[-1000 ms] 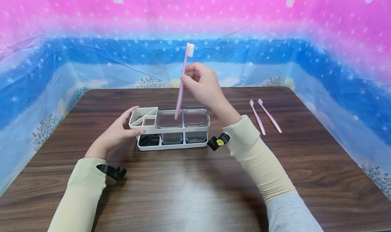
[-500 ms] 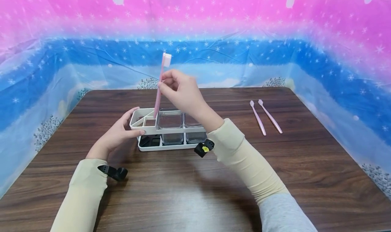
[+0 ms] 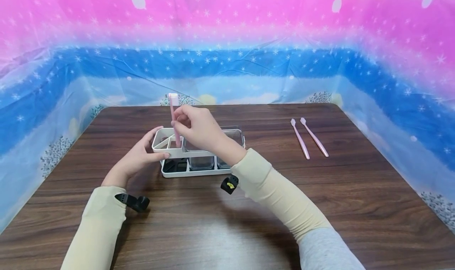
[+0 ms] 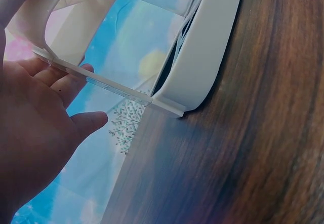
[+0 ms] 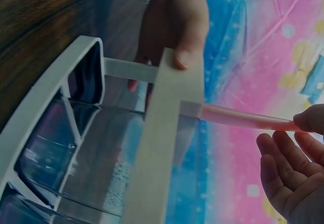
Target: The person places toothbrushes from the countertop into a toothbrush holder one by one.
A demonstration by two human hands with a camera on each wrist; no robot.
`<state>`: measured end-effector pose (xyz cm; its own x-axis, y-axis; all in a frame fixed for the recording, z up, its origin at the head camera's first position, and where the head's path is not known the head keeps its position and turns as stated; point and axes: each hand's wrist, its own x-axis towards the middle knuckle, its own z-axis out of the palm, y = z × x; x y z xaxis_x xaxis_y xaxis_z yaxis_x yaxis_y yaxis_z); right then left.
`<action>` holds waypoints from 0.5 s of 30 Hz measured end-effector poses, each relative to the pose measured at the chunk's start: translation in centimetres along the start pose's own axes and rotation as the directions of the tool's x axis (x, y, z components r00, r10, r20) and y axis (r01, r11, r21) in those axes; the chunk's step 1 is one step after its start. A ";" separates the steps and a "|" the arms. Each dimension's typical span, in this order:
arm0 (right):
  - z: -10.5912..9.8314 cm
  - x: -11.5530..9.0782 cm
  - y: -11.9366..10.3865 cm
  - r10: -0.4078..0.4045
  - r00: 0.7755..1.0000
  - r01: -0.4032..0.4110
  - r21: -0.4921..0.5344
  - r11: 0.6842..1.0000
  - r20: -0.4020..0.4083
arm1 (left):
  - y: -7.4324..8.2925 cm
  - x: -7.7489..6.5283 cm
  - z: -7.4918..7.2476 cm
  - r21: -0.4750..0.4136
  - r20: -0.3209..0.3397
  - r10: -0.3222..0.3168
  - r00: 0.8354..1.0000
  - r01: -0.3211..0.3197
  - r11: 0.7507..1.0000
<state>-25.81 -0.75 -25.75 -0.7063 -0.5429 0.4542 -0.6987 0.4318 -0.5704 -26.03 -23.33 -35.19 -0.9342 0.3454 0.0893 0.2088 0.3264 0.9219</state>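
In the head view a white two-tier toothbrush holder (image 3: 177, 154) stands on the table. My left hand (image 3: 136, 157) grips its left end, thumb on the front rim and fingers round the back. The left wrist view shows the fingers at the upper tier. With thumb and fingertips, my right hand (image 3: 202, 130) pinches a pink toothbrush (image 5: 243, 118) midway along its handle. It stands nearly upright, bristles up, its lower end inside the square slot of the divided left section. Clear cups (image 3: 201, 163) sit in the holder's other openings, partly hidden behind my right hand.
Two more pink toothbrushes (image 3: 301, 139) lie side by side on the right part of the wooden table (image 3: 355, 191). A patterned pink and blue cloth (image 3: 227, 60) hangs around the table's back and sides.
My right hand has carried the toothbrush left from above the cups, then lowered it into the slot at the holder's left end. My left hand has kept its grip on the holder.
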 end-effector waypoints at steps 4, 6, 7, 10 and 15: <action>0.8 -0.1 0.1 0.020 0.999 -0.019 -0.019 1.000 0.044 | 0.0 0.0 -0.1 -0.023 0.004 0.012 1.000 -0.012 1.000; 1.1 -0.1 0.1 0.030 0.997 -0.028 -0.041 0.999 0.067 | 0.0 0.0 -0.1 -0.031 0.008 0.019 1.000 -0.019 0.999; 1.3 -0.1 0.1 0.034 0.996 -0.029 -0.057 0.998 0.078 | 0.0 0.0 -0.1 -0.035 0.009 0.021 1.000 -0.020 0.999; 1.8 -0.3 0.1 0.028 0.994 -0.017 -0.104 0.994 0.110 | 0.1 -0.1 0.0 -0.049 0.016 0.029 0.999 -0.029 0.998; 2.6 -0.6 0.2 0.019 0.989 0.005 -0.162 0.987 0.144 | 0.0 -0.1 0.0 -0.059 0.024 0.036 0.999 -0.035 0.998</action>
<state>-25.24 -2.20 -27.92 -0.6954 -0.6332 0.3399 -0.7114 0.5397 -0.4501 -25.93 -23.41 -35.20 -0.9187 0.3783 0.1134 0.2238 0.2621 0.9387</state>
